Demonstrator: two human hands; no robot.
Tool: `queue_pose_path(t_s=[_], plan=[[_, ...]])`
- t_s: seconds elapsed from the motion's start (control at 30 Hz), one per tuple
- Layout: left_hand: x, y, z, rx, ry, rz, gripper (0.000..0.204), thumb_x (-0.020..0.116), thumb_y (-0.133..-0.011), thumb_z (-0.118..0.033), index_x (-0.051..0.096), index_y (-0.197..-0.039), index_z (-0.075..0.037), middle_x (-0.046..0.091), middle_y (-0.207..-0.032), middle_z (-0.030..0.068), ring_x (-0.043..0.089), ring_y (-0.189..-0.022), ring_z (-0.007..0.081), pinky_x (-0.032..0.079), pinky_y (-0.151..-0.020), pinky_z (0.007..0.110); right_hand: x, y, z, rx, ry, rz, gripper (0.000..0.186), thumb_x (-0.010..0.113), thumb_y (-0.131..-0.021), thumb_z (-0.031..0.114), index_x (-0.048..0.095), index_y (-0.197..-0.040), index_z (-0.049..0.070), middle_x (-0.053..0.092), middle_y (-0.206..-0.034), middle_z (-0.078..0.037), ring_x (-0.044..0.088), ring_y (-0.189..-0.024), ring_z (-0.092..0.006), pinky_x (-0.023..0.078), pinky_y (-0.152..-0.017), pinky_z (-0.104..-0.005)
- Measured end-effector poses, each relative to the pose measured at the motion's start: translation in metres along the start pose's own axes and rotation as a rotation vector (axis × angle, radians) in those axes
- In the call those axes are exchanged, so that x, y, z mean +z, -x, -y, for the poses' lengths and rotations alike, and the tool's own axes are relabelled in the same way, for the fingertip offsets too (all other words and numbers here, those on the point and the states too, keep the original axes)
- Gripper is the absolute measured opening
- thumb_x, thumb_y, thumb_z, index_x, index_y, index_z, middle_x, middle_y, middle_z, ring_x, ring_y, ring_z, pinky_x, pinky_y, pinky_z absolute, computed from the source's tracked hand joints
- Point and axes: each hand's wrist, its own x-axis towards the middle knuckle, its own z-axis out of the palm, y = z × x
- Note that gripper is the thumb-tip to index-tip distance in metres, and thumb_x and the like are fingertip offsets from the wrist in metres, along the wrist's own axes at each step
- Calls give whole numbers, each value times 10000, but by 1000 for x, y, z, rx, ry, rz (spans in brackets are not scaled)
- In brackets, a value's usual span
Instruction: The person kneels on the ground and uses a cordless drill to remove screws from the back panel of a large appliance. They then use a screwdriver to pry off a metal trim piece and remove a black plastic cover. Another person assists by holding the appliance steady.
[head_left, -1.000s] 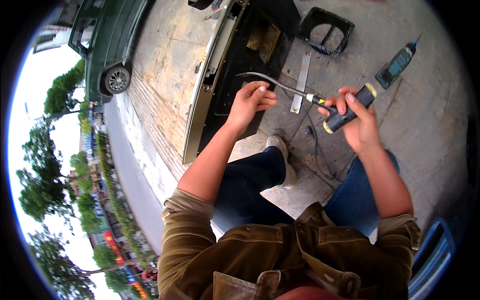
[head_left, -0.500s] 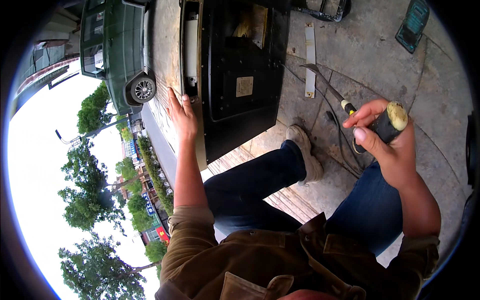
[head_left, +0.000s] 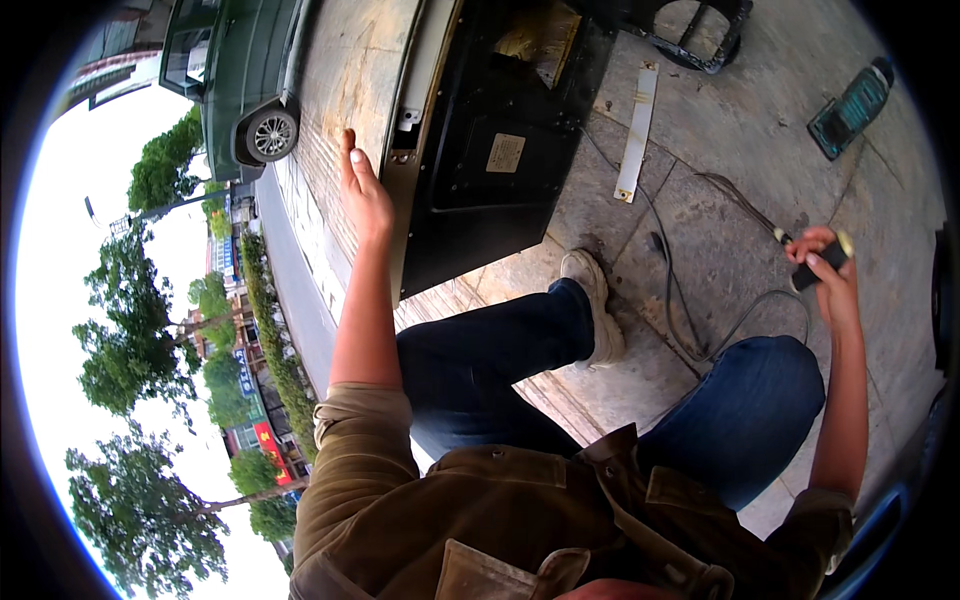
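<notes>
My left hand (head_left: 363,190) is raised with its fingers apart and holds nothing; it hovers by the left edge of a large black appliance casing (head_left: 490,150) lying flat on the pavement. My right hand (head_left: 825,275) is far out to the right, closed around a screwdriver (head_left: 820,262) with a black and yellow handle; its shaft is hidden behind the fingers. My legs in blue jeans stretch toward the casing, one pale shoe (head_left: 592,300) close to its near edge.
A flat metal strip (head_left: 636,132) and black cables (head_left: 700,290) lie on the paving stones right of the casing. A green handheld device (head_left: 850,105) lies far right, a black frame (head_left: 700,30) at the top. A dark green vehicle (head_left: 240,70) stands at upper left.
My right hand has swung the screwdriver away to the right and lower. My left hand left the casing's top and lifted toward its left edge. The view has tilted further.
</notes>
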Motion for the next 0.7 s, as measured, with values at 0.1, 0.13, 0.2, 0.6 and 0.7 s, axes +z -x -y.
queue_pose_path(t_s=[0.1, 0.13, 0.2, 0.6, 0.7], plan=[[-4, 2, 3, -17, 31, -13, 494, 331, -998, -339, 409, -1353, -4, 459, -1363, 152, 398, -1293, 255, 280, -1070, 329, -44, 20, -35, 123, -144, -309, 450, 594, -819, 56, 452, -1238, -25, 590, -1045, -139, 556, -1071, -260, 425, -945, -397], [-3, 1, 0, -19, 40, -10, 496, 331, -997, -341, 408, -1353, -4, 462, -1361, 150, 399, -1292, 256, 281, -1070, 331, -73, 27, -54, 177, -82, -454, 501, 608, -822, 86, 428, -1276, -26, 575, -1112, -153, 541, -1109, -271, 408, -968, -405], [-2, 3, -4, -37, 69, -11, 505, 337, -996, -348, 400, -1357, -1, 473, -1352, 147, 408, -1284, 258, 281, -1069, 336, -110, 34, -70, 156, 352, -704, 587, 641, -813, 124, 390, -1314, -50, 525, -1227, -193, 496, -1178, -298, 366, -1012, -408], [-7, 5, -15, -38, 166, -64, 504, 344, -996, -351, 412, -1341, 10, 509, -1312, 155, 431, -1264, 259, 291, -1061, 336, -109, -139, -27, -405, 1223, -794, 950, 768, -701, 392, 287, -1349, -109, 388, -1357, -290, 369, -1289, -366, 299, -1059, -375], [-16, 11, -15, -61, 220, -65, 482, 340, -995, -334, 416, -1343, -9, 517, -1308, 138, 416, -1278, 250, 228, -1095, 368, -84, -166, -23, -442, 1099, -816, 861, 764, -704, 413, 381, -1301, -76, 489, -1262, -281, 479, -1191, -376, 377, -982, -402]])
